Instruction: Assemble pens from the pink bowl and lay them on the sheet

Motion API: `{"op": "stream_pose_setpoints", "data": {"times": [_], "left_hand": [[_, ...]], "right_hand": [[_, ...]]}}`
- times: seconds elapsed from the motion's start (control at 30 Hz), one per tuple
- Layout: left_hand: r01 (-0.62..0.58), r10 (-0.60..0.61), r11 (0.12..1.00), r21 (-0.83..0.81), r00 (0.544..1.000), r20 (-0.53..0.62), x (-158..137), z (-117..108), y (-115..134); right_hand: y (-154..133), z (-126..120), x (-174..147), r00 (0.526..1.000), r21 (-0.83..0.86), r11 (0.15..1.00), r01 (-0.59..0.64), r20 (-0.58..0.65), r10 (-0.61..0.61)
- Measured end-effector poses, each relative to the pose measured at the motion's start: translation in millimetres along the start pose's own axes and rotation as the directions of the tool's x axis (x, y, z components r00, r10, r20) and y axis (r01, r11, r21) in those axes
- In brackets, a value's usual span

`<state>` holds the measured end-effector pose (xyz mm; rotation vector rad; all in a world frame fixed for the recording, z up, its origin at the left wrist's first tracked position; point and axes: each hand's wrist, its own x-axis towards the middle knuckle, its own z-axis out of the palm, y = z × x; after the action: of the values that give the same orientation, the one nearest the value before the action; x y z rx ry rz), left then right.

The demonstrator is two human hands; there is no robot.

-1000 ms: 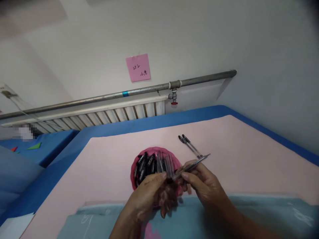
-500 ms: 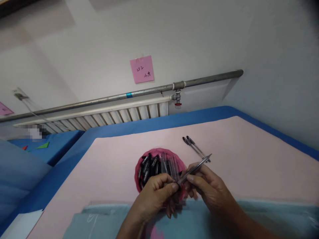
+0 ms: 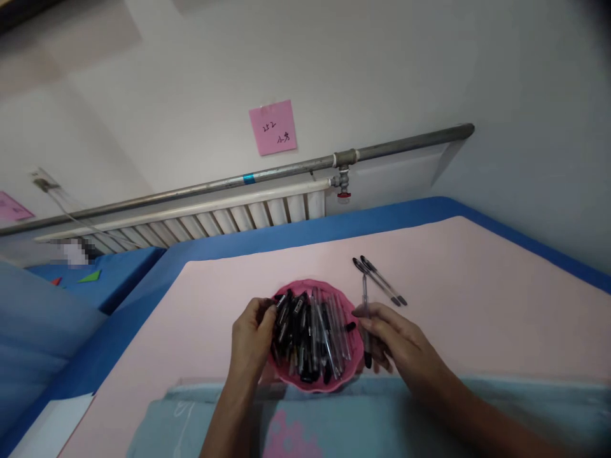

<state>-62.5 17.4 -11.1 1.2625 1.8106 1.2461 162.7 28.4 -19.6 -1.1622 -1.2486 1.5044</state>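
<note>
A pink scalloped bowl [image 3: 354, 366] stands on the pink tabletop sheet. Black pen caps [image 3: 298, 312] fill its left side, and clear pen barrels [image 3: 337, 324] lie on its right side. At the bowl's left rim, my left hand [image 3: 255, 331] is closed, its thumb and fingers pinched at a black cap; the fingertips are partly hidden. Just right of the bowl, my right hand [image 3: 398, 337] grips an uncapped pen [image 3: 365, 299] held nearly upright, narrow tip up and black end down. Beyond that hand, two capped black pens [image 3: 382, 280] lie side by side.
A blue table edge [image 3: 305, 232] runs along the wall under a radiator [image 3: 238, 216] and a metal pipe [image 3: 296, 168]. Light-blue cloth [image 3: 210, 420] covers the near edge. A white sheet [image 3: 64, 423] lies at left. A pink note [image 3: 273, 127] hangs on the wall.
My hands have moved apart. The left went from the pen to the bowl's left side; the right turned the pen from slanted to nearly upright and brought it beside the bowl.
</note>
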Motion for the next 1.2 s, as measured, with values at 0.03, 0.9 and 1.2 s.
{"op": "stream_pose_setpoints", "data": {"times": [0.03,0.9,1.2], "left_hand": [[-0.004,0.004,1.000,0.007,1.000,0.019,-1,1,1],[-0.163,0.112,0.974,0.158,0.951,0.289,-6,-7,3],[-0.429,0.266,0.883,0.191,0.793,0.549,-13,4,8]], "right_hand": [[0,0,0,1.000,-0.015,1.000,0.002,0.015,-0.002],[5,1,4,0.992,-0.104,0.993,0.048,0.123,-0.035],[9,1,6,0.991,-0.110,0.992,0.061,0.128,-0.047]]}}
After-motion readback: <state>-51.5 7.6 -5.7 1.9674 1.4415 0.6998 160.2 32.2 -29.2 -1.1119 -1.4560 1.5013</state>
